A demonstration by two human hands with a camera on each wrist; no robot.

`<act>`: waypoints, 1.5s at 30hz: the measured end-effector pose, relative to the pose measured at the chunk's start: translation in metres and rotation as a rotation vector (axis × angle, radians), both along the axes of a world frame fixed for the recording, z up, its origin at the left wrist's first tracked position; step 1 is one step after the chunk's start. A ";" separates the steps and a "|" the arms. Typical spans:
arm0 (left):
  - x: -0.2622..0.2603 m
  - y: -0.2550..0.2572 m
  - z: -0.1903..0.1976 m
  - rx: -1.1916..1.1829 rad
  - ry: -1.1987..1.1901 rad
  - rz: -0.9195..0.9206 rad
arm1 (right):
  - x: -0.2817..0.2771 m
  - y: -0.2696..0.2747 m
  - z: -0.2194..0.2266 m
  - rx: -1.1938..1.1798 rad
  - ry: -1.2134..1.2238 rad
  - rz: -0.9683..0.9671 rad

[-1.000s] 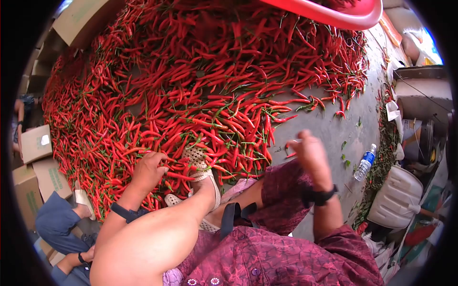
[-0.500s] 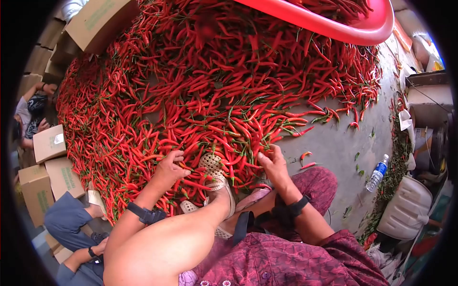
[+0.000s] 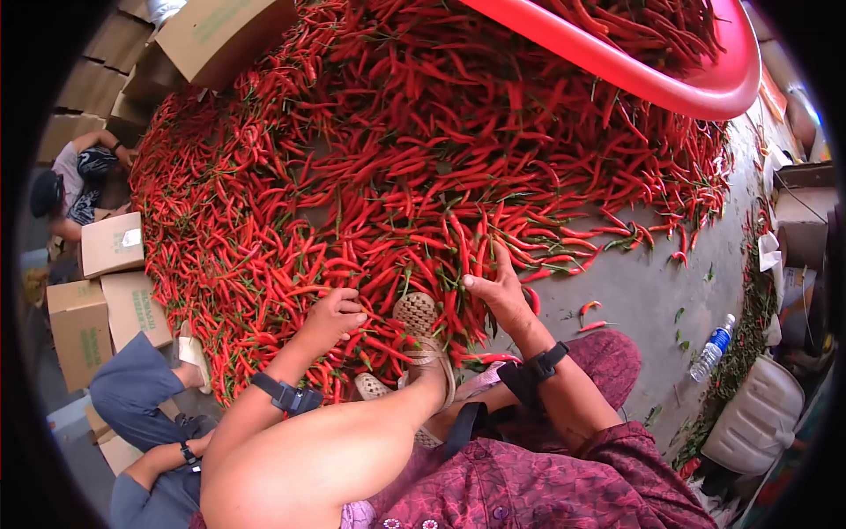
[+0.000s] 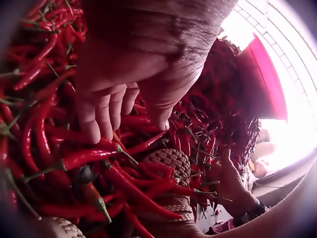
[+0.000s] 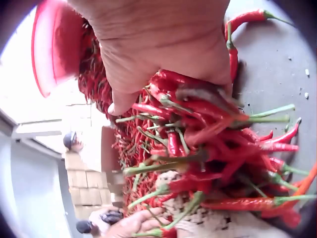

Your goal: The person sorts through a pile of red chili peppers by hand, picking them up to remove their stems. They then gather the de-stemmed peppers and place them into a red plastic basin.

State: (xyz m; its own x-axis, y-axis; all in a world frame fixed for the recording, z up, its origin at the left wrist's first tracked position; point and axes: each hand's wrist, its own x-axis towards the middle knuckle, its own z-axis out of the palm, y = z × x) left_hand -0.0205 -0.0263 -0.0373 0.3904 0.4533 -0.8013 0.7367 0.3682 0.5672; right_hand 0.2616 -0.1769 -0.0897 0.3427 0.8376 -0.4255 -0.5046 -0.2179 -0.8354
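Red chilies with green stems (image 3: 264, 203) lie in a broad heap on the grey floor. My left hand (image 3: 333, 322) hovers low over or rests on the heap, left of a woven shoe (image 3: 416, 316). Its fingers bend loosely downward and the thumb stands apart, in the left wrist view (image 4: 133, 74). On the shoe's other side my right hand (image 3: 504, 295) lies against the heap's near edge, fingers extended and thumb toward the shoe. In the right wrist view a thick bunch of chilies (image 5: 198, 119) lies against this hand (image 5: 163, 44); its fingers are largely hidden behind them.
A red plastic tub (image 3: 705, 93) holding chilies stands at the upper right. Cardboard boxes (image 3: 113, 244) line the left, where other people sit. A water bottle (image 3: 712, 348) and a whitish plastic container (image 3: 756, 414) lie at right, beside stem scraps.
My right hand has come from the bare floor beside the knee to the chilies right of the shoe. The left hand remains over the heap, and the head view has shifted.
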 end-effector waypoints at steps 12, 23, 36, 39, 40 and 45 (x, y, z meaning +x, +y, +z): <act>-0.018 -0.005 0.006 -0.037 -0.017 0.121 | -0.083 0.125 0.076 0.149 -0.593 0.468; -0.034 -0.005 0.009 -0.090 -0.022 0.129 | -0.058 -0.103 -0.015 0.125 -0.733 1.278; -0.035 -0.021 0.018 -0.099 0.042 0.116 | -0.046 -0.059 -0.045 0.075 -0.870 0.807; -0.038 -0.020 0.020 -0.121 0.039 0.121 | 0.001 -0.006 -0.018 0.190 -0.867 0.260; -0.040 -0.020 0.021 -0.132 0.040 0.132 | 0.016 0.003 0.003 0.036 -0.866 0.310; -0.040 -0.019 0.021 -0.142 0.049 0.166 | -0.008 -0.006 0.013 -0.117 -0.625 0.884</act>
State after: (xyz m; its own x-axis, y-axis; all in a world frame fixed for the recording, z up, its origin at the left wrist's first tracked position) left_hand -0.0606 -0.0458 -0.0164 0.2790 0.3894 -0.8778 0.6843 0.5607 0.4662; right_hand 0.2533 -0.1832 -0.0768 -0.1777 0.8599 -0.4785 0.3771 -0.3896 -0.8403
